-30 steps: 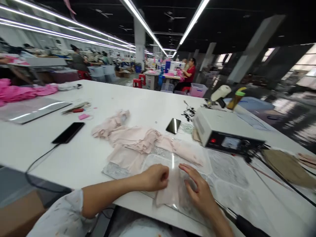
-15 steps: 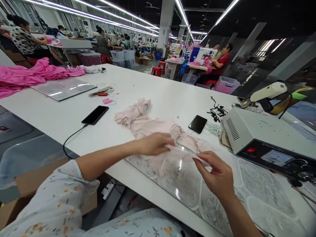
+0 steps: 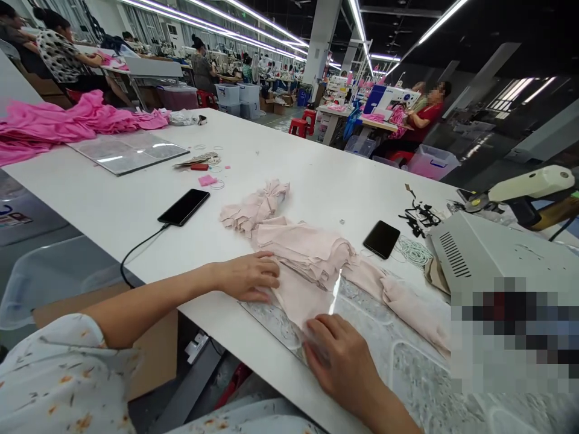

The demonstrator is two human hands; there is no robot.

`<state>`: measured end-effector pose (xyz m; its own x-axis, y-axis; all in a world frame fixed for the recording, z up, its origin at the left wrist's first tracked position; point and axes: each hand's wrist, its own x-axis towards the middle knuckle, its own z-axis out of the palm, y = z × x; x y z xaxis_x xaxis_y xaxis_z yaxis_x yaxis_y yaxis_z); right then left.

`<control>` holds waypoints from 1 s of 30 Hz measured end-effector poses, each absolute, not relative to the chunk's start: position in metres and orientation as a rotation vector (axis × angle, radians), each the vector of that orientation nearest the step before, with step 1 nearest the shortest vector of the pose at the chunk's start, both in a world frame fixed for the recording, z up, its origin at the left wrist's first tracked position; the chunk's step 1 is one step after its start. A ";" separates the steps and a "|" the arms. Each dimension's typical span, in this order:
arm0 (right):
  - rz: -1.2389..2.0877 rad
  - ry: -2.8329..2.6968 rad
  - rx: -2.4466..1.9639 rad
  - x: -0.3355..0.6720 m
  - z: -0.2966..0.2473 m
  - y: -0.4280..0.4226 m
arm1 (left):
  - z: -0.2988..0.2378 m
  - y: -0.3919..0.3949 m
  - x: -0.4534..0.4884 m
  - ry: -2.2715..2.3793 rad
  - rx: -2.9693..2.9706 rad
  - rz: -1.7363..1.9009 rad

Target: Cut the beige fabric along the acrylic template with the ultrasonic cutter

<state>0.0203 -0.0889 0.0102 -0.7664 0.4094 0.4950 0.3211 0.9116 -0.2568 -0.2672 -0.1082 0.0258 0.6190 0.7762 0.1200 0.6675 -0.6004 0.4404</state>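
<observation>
A flat piece of pale pink fabric point(image 3: 301, 295) lies partly over the clear-topped grey mat near the table's front edge. My left hand point(image 3: 253, 277) rests at its left edge, fingers loosely apart and touching the cloth. At the lower corner, my right hand point(image 3: 341, 364) has thumb and fingertips closed on the fabric; the exact grip is partly hidden. Just beyond my hands lies a loose stack of pale pink pieces point(image 3: 307, 241), with a crumpled bunch point(image 3: 256, 208) behind it. A long pink strip point(image 3: 414, 307) trails to the right across the mat point(image 3: 362, 313).
A black phone on a cable point(image 3: 184, 207) lies left, another phone point(image 3: 381, 239) right. A grey machine box point(image 3: 506, 253) stands at right, its front pixelated. Bright pink cloth point(image 3: 81, 120) and a clear-topped board point(image 3: 131, 150) occupy the far left. People sew beyond the table point(image 3: 289, 157).
My hands have moved apart and down onto the mat; the fabric piece held up between them now lies flat. The view has shifted slightly left.
</observation>
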 end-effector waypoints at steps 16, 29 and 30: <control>1.259 -1.945 -1.070 0.017 0.060 -0.029 | 0.056 -0.074 -0.274 1.608 2.236 0.646; 0.865 -1.681 -1.492 0.051 0.045 0.054 | 0.076 0.007 -0.238 1.768 2.499 0.502; 0.801 -1.683 -1.531 0.070 0.041 0.046 | 0.077 0.008 -0.222 1.678 2.544 0.493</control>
